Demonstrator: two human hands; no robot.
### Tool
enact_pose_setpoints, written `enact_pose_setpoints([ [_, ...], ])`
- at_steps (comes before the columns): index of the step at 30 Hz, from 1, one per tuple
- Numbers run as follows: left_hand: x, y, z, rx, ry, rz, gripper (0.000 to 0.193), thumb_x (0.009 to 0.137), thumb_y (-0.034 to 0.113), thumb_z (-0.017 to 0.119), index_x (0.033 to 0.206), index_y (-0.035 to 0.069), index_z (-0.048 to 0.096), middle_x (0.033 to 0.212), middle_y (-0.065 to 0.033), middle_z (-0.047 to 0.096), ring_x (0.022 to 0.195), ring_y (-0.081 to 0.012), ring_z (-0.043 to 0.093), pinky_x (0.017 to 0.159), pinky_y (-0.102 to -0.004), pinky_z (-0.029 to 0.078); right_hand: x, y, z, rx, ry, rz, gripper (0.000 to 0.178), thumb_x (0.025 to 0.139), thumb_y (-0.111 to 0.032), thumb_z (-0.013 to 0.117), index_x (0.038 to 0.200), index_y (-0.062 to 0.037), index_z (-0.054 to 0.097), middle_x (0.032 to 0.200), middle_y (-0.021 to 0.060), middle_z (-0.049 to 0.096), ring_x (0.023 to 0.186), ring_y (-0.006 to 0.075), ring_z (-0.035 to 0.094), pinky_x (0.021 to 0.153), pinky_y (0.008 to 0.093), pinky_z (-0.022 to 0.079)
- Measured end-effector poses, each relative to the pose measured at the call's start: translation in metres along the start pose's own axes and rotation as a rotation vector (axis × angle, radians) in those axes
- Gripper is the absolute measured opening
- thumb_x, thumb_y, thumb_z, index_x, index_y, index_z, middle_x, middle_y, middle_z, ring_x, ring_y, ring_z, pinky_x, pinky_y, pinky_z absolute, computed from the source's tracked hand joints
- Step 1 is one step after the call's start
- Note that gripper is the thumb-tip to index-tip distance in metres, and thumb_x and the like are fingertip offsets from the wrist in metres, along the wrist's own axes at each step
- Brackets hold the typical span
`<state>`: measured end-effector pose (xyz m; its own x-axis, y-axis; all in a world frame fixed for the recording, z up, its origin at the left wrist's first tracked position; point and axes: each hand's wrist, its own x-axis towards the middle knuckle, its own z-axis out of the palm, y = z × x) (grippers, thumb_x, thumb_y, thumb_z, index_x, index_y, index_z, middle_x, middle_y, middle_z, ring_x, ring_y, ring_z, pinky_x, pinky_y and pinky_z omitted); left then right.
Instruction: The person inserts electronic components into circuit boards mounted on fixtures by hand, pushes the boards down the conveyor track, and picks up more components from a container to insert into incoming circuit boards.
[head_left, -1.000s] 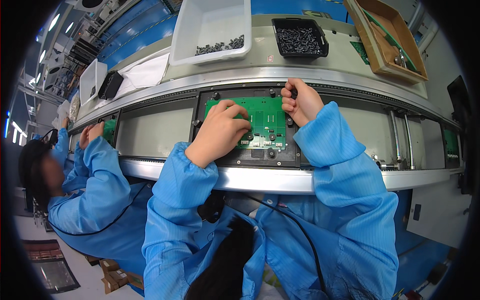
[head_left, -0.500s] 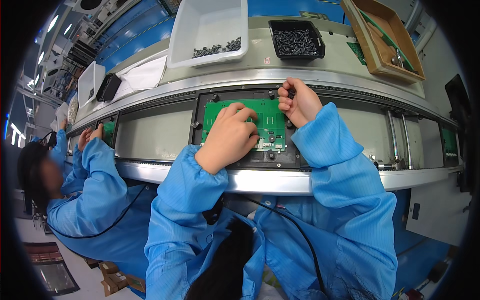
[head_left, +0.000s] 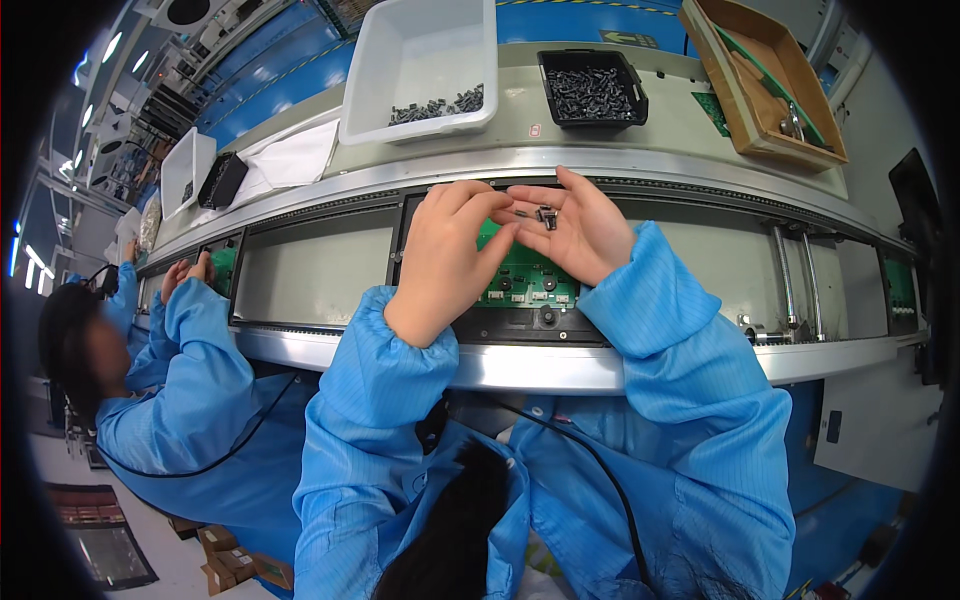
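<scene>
My right hand [head_left: 585, 228] is turned palm up, fingers slightly curled, with several small black electronic components [head_left: 547, 217] lying in it. My left hand [head_left: 452, 248] reaches over to the right fingers, its thumb and forefinger apart beside one loose component [head_left: 522, 213] there. No part shows between the left fingertips. Under both hands lies a green circuit board [head_left: 525, 272] in a black frame [head_left: 500, 325] on the conveyor. Small white connectors and round black parts show along the board's near edge; my hands cover much of the rest.
Beyond the rail stand a white bin [head_left: 420, 70] and a black tray [head_left: 593, 88], both with black components. A cardboard box [head_left: 765, 85] is at the far right. To the left, a person in blue sleeves [head_left: 195, 330] works at another board [head_left: 222, 265].
My left hand has lifted off the board and moved right, up to my right hand. The right hand has opened from a loose fist, showing the components in its palm.
</scene>
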<state>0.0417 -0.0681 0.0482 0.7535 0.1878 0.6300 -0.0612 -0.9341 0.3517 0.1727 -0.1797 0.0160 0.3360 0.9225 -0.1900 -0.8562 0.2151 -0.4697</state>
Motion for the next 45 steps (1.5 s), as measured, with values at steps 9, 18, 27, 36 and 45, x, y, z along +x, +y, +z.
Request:
enact_pose_setpoints([
  [9, -0.002, -0.005, -0.001, 0.036, -0.101, 0.029, 0.013, 0.072, 0.003, 0.068, 0.084, 0.003, 0.066, 0.093, -0.0055, 0.061, 0.080, -0.0220, 0.056, 0.071, -0.0298, 0.046, -0.003, 0.001, -0.002, -0.057, -0.085, 0.079, 0.057, 0.101, -0.036, 0.032, 0.121, 0.0170, 0.040, 0.117, 0.0310, 0.049, 0.102, 0.0324, 0.059, 0.094, 0.0404, 0.050],
  [18, -0.006, -0.001, -0.021, -0.279, -0.054, -0.225, 0.012, 0.076, 0.000, 0.066, 0.088, 0.000, 0.065, 0.079, -0.0045, 0.064, 0.066, -0.0156, 0.056, 0.061, -0.0248, 0.046, -0.002, -0.007, 0.001, -0.123, -0.020, 0.058, 0.058, 0.102, -0.037, 0.028, 0.122, 0.0155, 0.042, 0.116, 0.0306, 0.053, 0.104, 0.0329, 0.061, 0.094, 0.0376, 0.051],
  [27, -0.024, -0.015, -0.037, -0.524, -0.107, -0.535, 0.009, 0.082, -0.003, 0.062, 0.091, -0.002, 0.063, 0.080, -0.0063, 0.063, 0.069, -0.0100, 0.055, 0.064, -0.0194, 0.045, -0.001, -0.013, 0.005, -0.148, 0.047, 0.017, 0.055, 0.102, -0.035, 0.026, 0.122, 0.0143, 0.043, 0.118, 0.0311, 0.054, 0.105, 0.0335, 0.061, 0.093, 0.0360, 0.052],
  [36, -0.035, -0.023, -0.045, -0.680, 0.008, -0.590, 0.009, 0.081, -0.002, 0.063, 0.090, -0.002, 0.064, 0.075, -0.0036, 0.062, 0.063, -0.0076, 0.051, 0.059, -0.0175, 0.043, 0.009, -0.046, -0.040, -0.060, 0.180, -0.092, 0.020, 0.096, -0.025, 0.045, 0.085, -0.0091, 0.050, 0.068, 0.0035, 0.051, 0.047, 0.0064, 0.036, 0.037, 0.0198, 0.025],
  [45, -0.041, -0.028, -0.055, -0.687, 0.021, -0.657, 0.012, 0.081, -0.003, 0.067, 0.093, -0.003, 0.064, 0.080, -0.0061, 0.064, 0.068, -0.0090, 0.055, 0.064, -0.0181, 0.046, 0.021, -0.064, -0.062, -0.216, 0.612, -0.189, 0.020, 0.092, -0.024, 0.047, 0.074, -0.0141, 0.043, 0.056, -0.0032, 0.037, 0.039, 0.0052, 0.019, 0.034, 0.0214, 0.012],
])
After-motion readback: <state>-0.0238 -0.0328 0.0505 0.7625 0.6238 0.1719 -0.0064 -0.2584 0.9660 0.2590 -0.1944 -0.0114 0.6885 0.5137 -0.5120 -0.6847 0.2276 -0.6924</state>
